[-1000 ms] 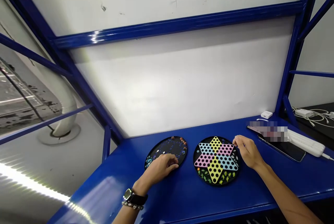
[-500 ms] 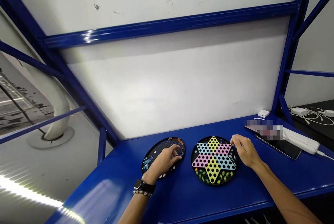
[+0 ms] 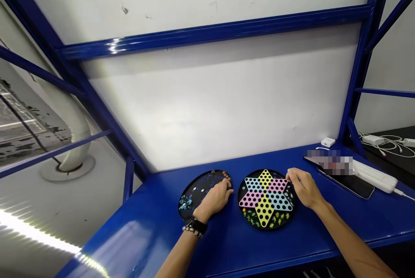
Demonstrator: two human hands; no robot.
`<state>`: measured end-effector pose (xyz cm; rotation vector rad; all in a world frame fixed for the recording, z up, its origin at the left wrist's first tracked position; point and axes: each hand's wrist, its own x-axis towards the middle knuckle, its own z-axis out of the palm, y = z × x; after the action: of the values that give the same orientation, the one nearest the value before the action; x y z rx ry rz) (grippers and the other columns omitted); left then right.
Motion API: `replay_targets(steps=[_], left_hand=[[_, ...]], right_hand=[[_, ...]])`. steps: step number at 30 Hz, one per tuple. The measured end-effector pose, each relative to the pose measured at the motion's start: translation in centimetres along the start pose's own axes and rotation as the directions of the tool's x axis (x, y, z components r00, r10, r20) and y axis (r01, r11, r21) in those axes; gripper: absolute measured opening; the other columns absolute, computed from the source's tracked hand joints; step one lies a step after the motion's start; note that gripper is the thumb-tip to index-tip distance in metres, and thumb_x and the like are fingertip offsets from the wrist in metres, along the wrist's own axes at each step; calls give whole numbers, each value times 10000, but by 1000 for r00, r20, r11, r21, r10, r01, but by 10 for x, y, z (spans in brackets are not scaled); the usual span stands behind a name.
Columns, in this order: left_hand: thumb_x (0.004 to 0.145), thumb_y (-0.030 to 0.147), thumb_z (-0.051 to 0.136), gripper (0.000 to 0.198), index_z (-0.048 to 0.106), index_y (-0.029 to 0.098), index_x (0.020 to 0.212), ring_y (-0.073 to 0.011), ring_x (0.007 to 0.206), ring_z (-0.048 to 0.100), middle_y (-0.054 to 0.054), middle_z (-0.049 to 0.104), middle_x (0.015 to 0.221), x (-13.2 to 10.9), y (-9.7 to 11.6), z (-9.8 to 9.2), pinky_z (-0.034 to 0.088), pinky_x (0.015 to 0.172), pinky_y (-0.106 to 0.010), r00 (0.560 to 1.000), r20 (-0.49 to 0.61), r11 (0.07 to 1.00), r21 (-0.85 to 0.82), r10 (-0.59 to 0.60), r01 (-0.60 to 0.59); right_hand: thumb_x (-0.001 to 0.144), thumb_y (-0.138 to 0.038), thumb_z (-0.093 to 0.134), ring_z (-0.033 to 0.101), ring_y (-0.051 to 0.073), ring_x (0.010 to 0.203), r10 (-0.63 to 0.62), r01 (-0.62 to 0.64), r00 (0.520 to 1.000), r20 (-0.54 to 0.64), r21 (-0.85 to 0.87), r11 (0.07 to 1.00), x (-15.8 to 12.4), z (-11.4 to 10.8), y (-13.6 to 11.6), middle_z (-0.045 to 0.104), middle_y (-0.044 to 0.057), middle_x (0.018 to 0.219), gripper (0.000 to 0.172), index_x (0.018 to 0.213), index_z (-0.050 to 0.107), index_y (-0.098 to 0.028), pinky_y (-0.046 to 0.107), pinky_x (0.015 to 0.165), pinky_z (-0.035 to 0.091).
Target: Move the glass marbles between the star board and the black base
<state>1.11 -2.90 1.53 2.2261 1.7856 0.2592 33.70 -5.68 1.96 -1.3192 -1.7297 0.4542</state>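
My left hand (image 3: 216, 198), with a dark watch and a beaded bracelet at the wrist, reaches over the right side of a round black tray (image 3: 183, 198). Its thumb and bent forefinger are apart, close to the orange-brown marbles (image 3: 225, 174) at the rim. Other fingertips are hidden. Blue-green marbles (image 3: 185, 202) gather at the tray's left. To the right lies a Chinese checkers board (image 3: 265, 199), a coloured star with holes. At its upper right edge my right hand (image 3: 301, 186) is closed, fingertips pressed together; I cannot make out what they hold.
Yellow-green marbles (image 3: 280, 217) lie in the board's lower rim. Phones (image 3: 346, 181), a white power strip (image 3: 374, 174) and a small white case (image 3: 328, 142) stand at the right of the blue table (image 3: 227, 256). A white panel (image 3: 214, 109) rises behind.
My left hand has moved right across the tray to its right rim, its fingers drawing nearer together by the orange-brown marbles. My right hand stays at the board's edge.
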Motion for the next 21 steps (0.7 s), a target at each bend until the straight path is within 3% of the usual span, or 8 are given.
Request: replay_targets(steps=[3,8,14,17,21], left_hand=[[948,257,399,121,486,216,1021,-250,1090,630,-128,632,1172,-4,0,10,470,912,-353,998,-63,1000,-4,-10,10],[937,298,414,88,462,231,968,-253,1044,636,-109,641,1085,-10,-3,21,480,894,-367,984,-174,994,-94,34,-51],[920,348,428,132,466,230,966,-211,803,638,0,615,771,-5,-10,-3,474,774,-326,994,-89,974,-222,-57,36],[924,429,423,224,472,216,972,-178,736,582,19,563,767,9,9,-16,475,717,-303,992,-123,935,-351,15,-58],[934,447,454,252,492,214,1024,-150,728,564,11,579,834,50,70,-11,476,695,-279,956,-138,861,-416,258,-292]], right_hand=[[1016,-525,277,533,174,609,-2,2,1000,-3,1,1000,0,0,0,558,6,635,524,647,496,-224,295,606,399],[1016,-529,270,523,174,613,-8,8,1000,10,-4,1000,0,0,-1,550,7,639,522,654,487,-222,297,608,391],[1018,-512,279,520,172,611,0,0,1000,3,2,1000,0,-1,-2,556,8,637,519,649,498,-220,292,607,392],[1016,-511,285,537,177,625,1,-1,1000,14,7,1000,0,0,-2,584,14,651,517,663,523,-218,294,614,396],[1015,-519,291,544,184,637,6,-6,1000,22,25,1000,0,0,1,593,21,661,510,675,524,-218,296,624,401]])
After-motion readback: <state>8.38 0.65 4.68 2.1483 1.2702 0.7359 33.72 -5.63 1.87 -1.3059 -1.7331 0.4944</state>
